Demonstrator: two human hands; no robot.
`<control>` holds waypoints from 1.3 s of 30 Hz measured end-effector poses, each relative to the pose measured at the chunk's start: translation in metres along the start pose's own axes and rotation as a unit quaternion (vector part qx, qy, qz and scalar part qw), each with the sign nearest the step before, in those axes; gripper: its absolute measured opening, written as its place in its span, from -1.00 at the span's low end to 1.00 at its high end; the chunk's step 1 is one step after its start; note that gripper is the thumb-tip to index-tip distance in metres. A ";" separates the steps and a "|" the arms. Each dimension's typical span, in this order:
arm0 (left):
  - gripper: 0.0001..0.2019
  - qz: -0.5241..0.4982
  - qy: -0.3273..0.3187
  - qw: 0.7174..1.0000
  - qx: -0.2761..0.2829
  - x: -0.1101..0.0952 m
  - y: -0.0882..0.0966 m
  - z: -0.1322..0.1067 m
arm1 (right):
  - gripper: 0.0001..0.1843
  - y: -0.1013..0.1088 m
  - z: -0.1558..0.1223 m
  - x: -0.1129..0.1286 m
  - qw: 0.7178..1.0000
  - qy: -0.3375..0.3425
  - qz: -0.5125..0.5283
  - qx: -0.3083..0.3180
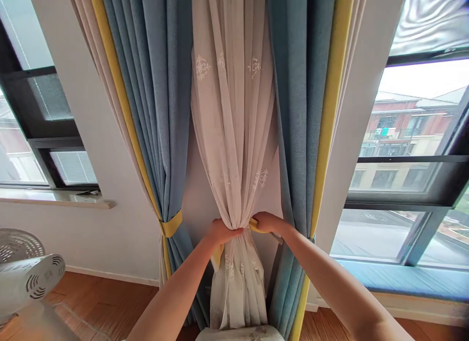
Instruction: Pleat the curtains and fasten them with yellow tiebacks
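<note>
"Between the two windows, what are the hands on?"

"A white embroidered sheer curtain [234, 136], hanging between two blue curtains [150, 87]. It's bunched into a narrow neck, with the left hand [223, 231] and the right hand [267, 223] closing on it from either side, almost touching at the front."

"And the fingers?"

"On the left hand, the fingers [234, 231] are curled and pressed together over the gathered cloth. On the right, the fingers [262, 219] bend over a yellow strap [257, 227], seemingly pinching it against the sheer. Both thumbs are hidden, so I can't tell where they sit."

"Where does the strap run?"

"Across the front of the neck, it looks like. A yellow end shows just below the left hand, and a greyish tab [276, 238] sticks out past the right hand. Behind the cloth, I can't follow it."

"So what's the step in hand?"

"Holding the sheer gathered with the strap drawn against it. Below the hands the cloth flares out again, down to a pale padded seat [238, 333]."

"Anything else close by?"

"A matching yellow band [171, 224] cinches the blue curtain on the left, and a white fan [29, 277] stands over the wooden floor [110, 297]."
</note>
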State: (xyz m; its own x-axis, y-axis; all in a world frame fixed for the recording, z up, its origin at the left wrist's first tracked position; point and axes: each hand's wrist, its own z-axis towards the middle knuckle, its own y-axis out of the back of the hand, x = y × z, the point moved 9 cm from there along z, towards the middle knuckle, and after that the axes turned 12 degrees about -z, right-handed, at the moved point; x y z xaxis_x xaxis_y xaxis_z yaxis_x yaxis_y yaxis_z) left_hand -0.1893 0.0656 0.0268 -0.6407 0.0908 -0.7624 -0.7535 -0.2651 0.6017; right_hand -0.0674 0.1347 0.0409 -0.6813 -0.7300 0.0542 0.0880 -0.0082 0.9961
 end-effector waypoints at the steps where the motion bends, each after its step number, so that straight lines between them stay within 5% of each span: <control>1: -0.51 -0.009 0.012 1.000 0.002 0.002 -0.001 -0.001 | -0.82 0.000 -0.008 -0.007 1.000 -0.016 -0.009 0.011; 5: -0.44 -0.035 0.022 0.998 -0.039 0.001 0.000 -0.006 | -0.62 0.012 -0.041 -0.017 0.998 -0.055 0.003 0.004; 8: -0.38 -0.031 0.031 0.997 -0.062 -0.002 0.002 -0.010 | -0.62 0.025 -0.061 -0.001 0.998 -0.024 0.032 -0.037; 13: -0.49 -0.030 -0.016 0.996 0.080 -0.013 -0.003 -0.023 | -0.69 0.027 -0.081 0.043 0.993 0.090 0.072 0.015; 17: -0.43 -0.013 0.021 0.996 0.085 0.003 0.020 -0.047 | -0.56 0.031 -0.089 0.061 0.987 0.135 0.075 0.045; 20: -0.27 0.049 0.095 0.993 0.044 0.021 0.040 -0.069 | -0.63 0.033 -0.083 0.063 0.991 0.131 0.013 0.011; 22: -0.35 0.050 0.100 0.993 0.042 0.021 0.045 -0.081 | -0.69 0.033 -0.078 0.070 0.987 0.157 -0.024 -0.016; 26: -0.70 -0.020 0.041 0.993 0.112 0.005 0.044 -0.091 | -0.73 0.040 -0.074 0.086 0.970 0.220 -0.066 -0.079; 31: -0.64 -0.056 0.015 0.967 0.246 -0.011 0.037 -0.097 | -0.73 0.048 -0.073 0.099 0.964 0.253 -0.042 -0.065; 35: -0.71 0.060 -0.056 0.969 0.232 -0.033 0.043 -0.091 | -0.71 0.042 -0.067 0.098 0.975 0.222 -0.024 0.002; 39: -0.80 0.143 -0.149 0.964 0.169 -0.063 0.051 -0.084 | -0.74 0.040 -0.063 0.101 0.978 0.207 -0.019 0.003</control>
State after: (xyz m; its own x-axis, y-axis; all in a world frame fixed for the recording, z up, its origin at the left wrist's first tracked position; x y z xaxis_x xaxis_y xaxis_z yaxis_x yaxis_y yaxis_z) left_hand -0.1752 -0.0344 0.0854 -0.8055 0.3456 -0.4814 -0.5121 0.0029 0.8589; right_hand -0.0866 0.0176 0.0816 -0.3318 -0.9433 -0.0140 0.0643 -0.0375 0.9972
